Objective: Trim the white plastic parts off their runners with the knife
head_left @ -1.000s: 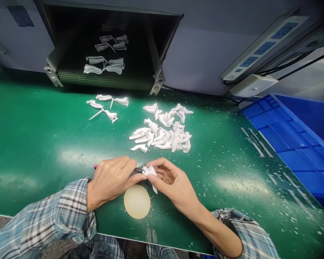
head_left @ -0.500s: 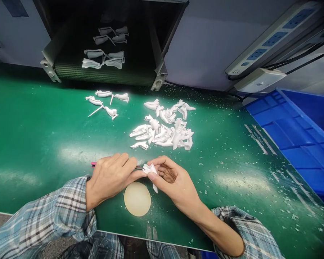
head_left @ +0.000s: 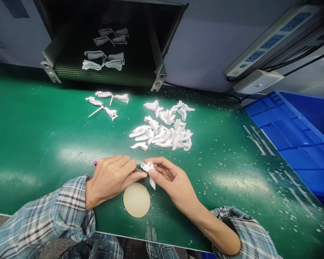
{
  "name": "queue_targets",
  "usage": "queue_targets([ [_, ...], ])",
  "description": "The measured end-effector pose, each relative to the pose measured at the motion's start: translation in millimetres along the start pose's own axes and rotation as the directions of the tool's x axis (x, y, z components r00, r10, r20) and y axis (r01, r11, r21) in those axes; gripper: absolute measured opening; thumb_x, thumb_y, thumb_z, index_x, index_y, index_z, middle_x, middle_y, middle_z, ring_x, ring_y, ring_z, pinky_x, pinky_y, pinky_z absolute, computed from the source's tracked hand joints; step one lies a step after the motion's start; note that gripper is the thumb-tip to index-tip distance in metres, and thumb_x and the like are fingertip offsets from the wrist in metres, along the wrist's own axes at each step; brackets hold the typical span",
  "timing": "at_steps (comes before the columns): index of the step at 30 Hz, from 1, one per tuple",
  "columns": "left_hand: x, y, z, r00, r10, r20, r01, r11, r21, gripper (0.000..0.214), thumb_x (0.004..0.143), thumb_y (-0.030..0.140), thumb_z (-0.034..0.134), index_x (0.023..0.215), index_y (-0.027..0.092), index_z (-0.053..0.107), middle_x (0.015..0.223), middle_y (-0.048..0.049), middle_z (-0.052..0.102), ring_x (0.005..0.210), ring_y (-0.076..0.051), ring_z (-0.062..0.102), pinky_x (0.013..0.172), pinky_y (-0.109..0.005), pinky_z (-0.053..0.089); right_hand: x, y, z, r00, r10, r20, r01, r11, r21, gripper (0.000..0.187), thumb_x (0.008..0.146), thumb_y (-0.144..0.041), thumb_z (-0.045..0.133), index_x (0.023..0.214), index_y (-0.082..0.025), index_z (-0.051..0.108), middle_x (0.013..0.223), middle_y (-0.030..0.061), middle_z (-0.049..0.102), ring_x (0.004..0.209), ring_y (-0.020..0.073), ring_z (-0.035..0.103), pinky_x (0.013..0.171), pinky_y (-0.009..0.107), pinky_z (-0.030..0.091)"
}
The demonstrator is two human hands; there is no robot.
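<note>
A white plastic part is being pinched by the right hand above the green counter. A pink-handled tool is being gripped by the left hand, close beside the part.

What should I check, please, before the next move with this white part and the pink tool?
1. Right hand grips the white part: ok.
2. Left hand holds the pink tool: ok.
3. Tool's tip touches the part: cannot tell, the fingers hide it.
4. Part's tail stays off the tan disc: ok.
5. Hands are apart from the pile: ok.
6. Green mat is free of flecks: not ok, they lie near the right hand.
</note>
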State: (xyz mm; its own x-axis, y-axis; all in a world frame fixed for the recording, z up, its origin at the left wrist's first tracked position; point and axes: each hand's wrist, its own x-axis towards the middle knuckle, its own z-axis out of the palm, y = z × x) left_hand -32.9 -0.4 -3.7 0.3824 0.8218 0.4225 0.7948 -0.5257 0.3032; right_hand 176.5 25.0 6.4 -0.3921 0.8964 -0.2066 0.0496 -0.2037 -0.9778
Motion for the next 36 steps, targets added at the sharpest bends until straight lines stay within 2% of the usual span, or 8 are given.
queue_targets([
  [3,0,-1,0.6,0.999,-0.04,0.034,0.046,0.981,-0.191,0.042,0.106,0.05,0.039,0.089,0.017,0.059,0.075,-0.0021,0.062,0.067,-0.017,0.05,0.061,-0.031,0.036,3,2,0,0.996,0.068,0.053,-0.077,0.977,0.199,0.034,0.088,-0.048,0.073,0.113,-0.024,0.074,0.097,0.0049,0.073,0.09,0.0193,0.066,0.084,0.031,0.056],
  [6,1,1,-0.2,0.996,-0.065,0.056,0.079,0.946,-0.315,0.038,0.11,0.034,0.029,0.106,0.016,0.062,0.085,-0.0041,0.062,0.076,-0.018,0.05,0.071,-0.032,0.04,5,5,1,0.992,0.1,0.078,-0.121,0.925,0.361,0.035,0.09,-0.048,0.072,0.117,-0.026,0.074,0.091,0.0038,0.072,0.084,0.0179,0.064,0.085,0.033,0.055],
  [9,2,4,-0.8,0.986,-0.127,0.108,0.16,0.905,-0.393,0.03,0.109,0.031,0.036,0.112,0.019,0.064,0.09,-0.0033,0.059,0.08,-0.017,0.054,0.073,-0.03,0.042,6,7,0,0.993,0.101,0.065,-0.119,0.898,0.423,0.034,0.089,-0.047,0.073,0.117,-0.027,0.075,0.094,0.0037,0.073,0.083,0.0176,0.063,0.087,0.034,0.054],
  [12,0,6,-0.1,0.979,-0.131,0.155,0.187,0.881,-0.434,0.027,0.108,0.034,0.042,0.113,0.021,0.065,0.091,-0.002,0.057,0.075,-0.014,0.055,0.068,-0.027,0.043,7,8,-1,0.992,0.107,0.062,-0.124,0.884,0.45,0.035,0.088,-0.047,0.075,0.118,-0.028,0.075,0.099,0.0036,0.073,0.087,0.0178,0.063,0.091,0.034,0.053],
  [23,1,5,-3.0,0.978,-0.102,0.183,0.167,0.91,-0.38,0.031,0.108,0.035,0.041,0.116,0.02,0.067,0.09,-0.0022,0.058,0.069,-0.013,0.055,0.063,-0.026,0.042,6,5,1,0.981,0.177,0.077,-0.19,0.809,0.556,0.031,0.088,-0.039,0.077,0.117,-0.027,0.077,0.097,0.002,0.072,0.092,0.0158,0.058,0.095,0.029,0.046],
  [28,1,3,-3.3,0.975,-0.108,0.194,0.167,0.932,-0.32,0.032,0.108,0.037,0.04,0.115,0.022,0.067,0.087,-0.001,0.055,0.067,-0.013,0.054,0.06,-0.026,0.042,5,4,3,0.98,0.189,0.066,-0.192,0.795,0.576,0.032,0.086,-0.039,0.08,0.115,-0.025,0.078,0.098,0.0022,0.071,0.09,0.0151,0.055,0.09,0.027,0.046],
  [31,0,2,-0.6,0.984,-0.106,0.143,0.14,0.956,-0.257,0.031,0.108,0.037,0.041,0.114,0.022,0.067,0.087,-0.001,0.057,0.065,-0.012,0.055,0.058,-0.025,0.041,4,4,5,0.98,0.187,0.062,-0.188,0.796,0.575,0.03,0.087,-0.039,0.079,0.114,-0.025,0.077,0.093,0.001,0.069,0.084,0.0128,0.053,0.084,0.024,0.047],
  [36,1,0,3.1,0.999,-0.035,-0.035,0.032,0.996,-0.082,0.025,0.106,0.032,0.046,0.108,0.017,0.066,0.086,-0.0019,0.063,0.063,-0.012,0.057,0.057,-0.026,0.04,3,5,9,0.985,0.156,0.077,-0.172,0.808,0.564,0.025,0.09,-0.039,0.076,0.106,-0.02,0.077,0.092,0.0017,0.066,0.081,0.0114,0.052,0.078,0.022,0.048],
])
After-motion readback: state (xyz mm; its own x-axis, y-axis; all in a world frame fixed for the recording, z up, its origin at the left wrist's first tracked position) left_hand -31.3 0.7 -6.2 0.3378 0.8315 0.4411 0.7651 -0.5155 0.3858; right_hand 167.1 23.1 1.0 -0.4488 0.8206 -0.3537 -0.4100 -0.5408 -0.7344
